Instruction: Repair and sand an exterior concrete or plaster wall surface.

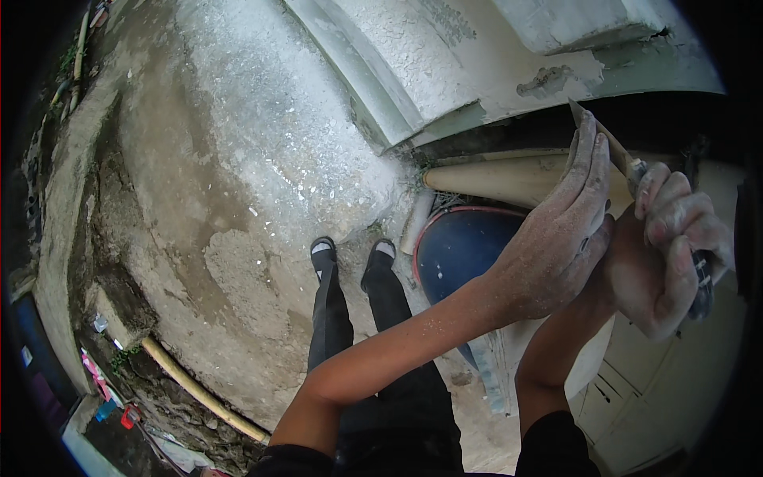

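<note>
My right hand, coated in pale dust, is closed around the dark handle of a putty knife. Its thin metal blade points up and to the left, toward the wall. Beside the blade, my left hand is stretched out with straight fingers, close to or touching the blade; the exact contact is hidden. White powder covers this hand too. Both hands are raised at the right, near a wall with peeling, patchy paint.
Below my left forearm stands a blue tub with a reddish rim. A thick beige pipe runs behind it. White flakes lie scattered over the concrete ground around my feet. A yellowish pole and litter lie at lower left.
</note>
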{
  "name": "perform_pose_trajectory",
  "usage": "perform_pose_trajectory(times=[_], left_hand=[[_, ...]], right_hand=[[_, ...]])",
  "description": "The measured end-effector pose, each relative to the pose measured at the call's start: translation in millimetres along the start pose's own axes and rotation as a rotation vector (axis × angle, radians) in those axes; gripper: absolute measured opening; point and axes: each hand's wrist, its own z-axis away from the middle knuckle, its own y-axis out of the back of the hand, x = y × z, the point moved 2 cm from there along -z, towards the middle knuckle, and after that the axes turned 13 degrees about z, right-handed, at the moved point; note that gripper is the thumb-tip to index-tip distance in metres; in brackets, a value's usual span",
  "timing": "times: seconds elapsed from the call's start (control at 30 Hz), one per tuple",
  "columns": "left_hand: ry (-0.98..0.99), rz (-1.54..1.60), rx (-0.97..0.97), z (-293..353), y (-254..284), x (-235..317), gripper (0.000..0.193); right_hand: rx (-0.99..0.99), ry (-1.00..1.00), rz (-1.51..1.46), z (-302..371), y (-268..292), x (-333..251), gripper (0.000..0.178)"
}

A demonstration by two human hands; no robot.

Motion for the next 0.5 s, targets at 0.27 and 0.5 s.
perform_pose_trajectory(times=[0.27,0.5], left_hand=[[-0.018,-0.168,0.017,0.0,15.0,-23.6,0.070],[-0.164,-0.032,-0.044,-0.8,-0.1,2.4,0.067]], right_hand=[[0.128,-0.178,0.350,6.5,-38.7,42.6,0.019],[-0.059,0.051,0.077,-8.5,-21.8,9.4,0.029]])
